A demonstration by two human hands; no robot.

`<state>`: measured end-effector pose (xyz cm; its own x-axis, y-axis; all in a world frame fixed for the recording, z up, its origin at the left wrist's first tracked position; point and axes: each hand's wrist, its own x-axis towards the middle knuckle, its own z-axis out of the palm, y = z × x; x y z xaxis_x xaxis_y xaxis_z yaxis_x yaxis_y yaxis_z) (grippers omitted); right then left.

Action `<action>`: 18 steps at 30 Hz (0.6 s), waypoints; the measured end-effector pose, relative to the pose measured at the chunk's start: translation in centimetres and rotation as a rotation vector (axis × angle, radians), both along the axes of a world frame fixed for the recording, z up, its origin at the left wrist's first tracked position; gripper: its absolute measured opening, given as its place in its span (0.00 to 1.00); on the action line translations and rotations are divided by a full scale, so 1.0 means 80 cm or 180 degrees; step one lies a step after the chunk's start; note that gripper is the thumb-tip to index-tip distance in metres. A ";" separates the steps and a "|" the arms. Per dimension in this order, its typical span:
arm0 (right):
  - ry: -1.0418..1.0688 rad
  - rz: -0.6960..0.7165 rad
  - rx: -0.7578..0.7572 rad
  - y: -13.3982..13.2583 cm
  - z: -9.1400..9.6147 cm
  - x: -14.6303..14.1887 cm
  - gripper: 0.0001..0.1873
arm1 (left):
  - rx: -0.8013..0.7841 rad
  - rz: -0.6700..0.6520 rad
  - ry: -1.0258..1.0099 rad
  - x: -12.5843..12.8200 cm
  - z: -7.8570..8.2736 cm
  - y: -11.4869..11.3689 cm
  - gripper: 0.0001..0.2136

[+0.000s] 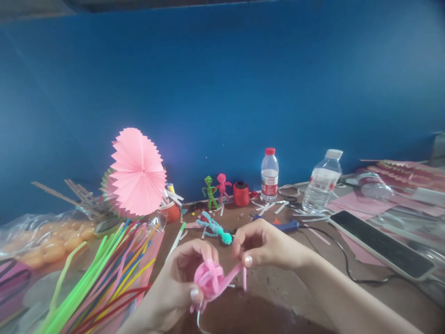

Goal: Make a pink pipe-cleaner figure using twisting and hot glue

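Note:
Between the thumb and fingers of my left hand (189, 269) is a pink pipe cleaner ball (211, 277), wound in crossing loops. A loose pink strand (230, 277) runs from the ball to my right hand (259, 246), whose thumb and forefinger pinch it near its end. The strand's tip bends down below my right thumb. Just behind my hands lies a light blue pipe cleaner figure (217, 228) with a turquoise head. Farther back, a green pipe cleaner figure (210, 192) and a pink one (222, 186) stand upright near the wall.
Coloured pipe cleaners (100, 278) spread at the left beside a pink paper fan (139, 171). Two water bottles (270, 176) stand toward the back right. A phone (380, 243) lies at right, near a black cable (344, 260) and a blue-handled tool (288, 226).

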<state>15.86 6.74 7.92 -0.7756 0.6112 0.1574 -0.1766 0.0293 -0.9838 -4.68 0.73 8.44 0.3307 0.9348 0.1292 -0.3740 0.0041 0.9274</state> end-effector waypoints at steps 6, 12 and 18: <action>-0.0929 -0.0295 0.1230 -0.010 0.026 0.014 0.04 | 0.1252 -0.0244 0.0734 -0.012 -0.007 -0.005 0.16; -0.1254 -0.0615 0.1801 -0.027 0.046 0.015 0.03 | 0.1957 -0.0026 0.1462 -0.013 -0.006 -0.011 0.22; -0.1375 -0.0848 0.2105 -0.035 0.045 0.011 0.06 | 0.2321 0.0058 0.1724 -0.005 0.006 -0.012 0.20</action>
<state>16.71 3.93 11.50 -0.6927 0.6687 0.2702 0.3070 0.6123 -0.7286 -5.07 -0.20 8.89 0.5044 0.6877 0.5221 0.1196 -0.6545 0.7466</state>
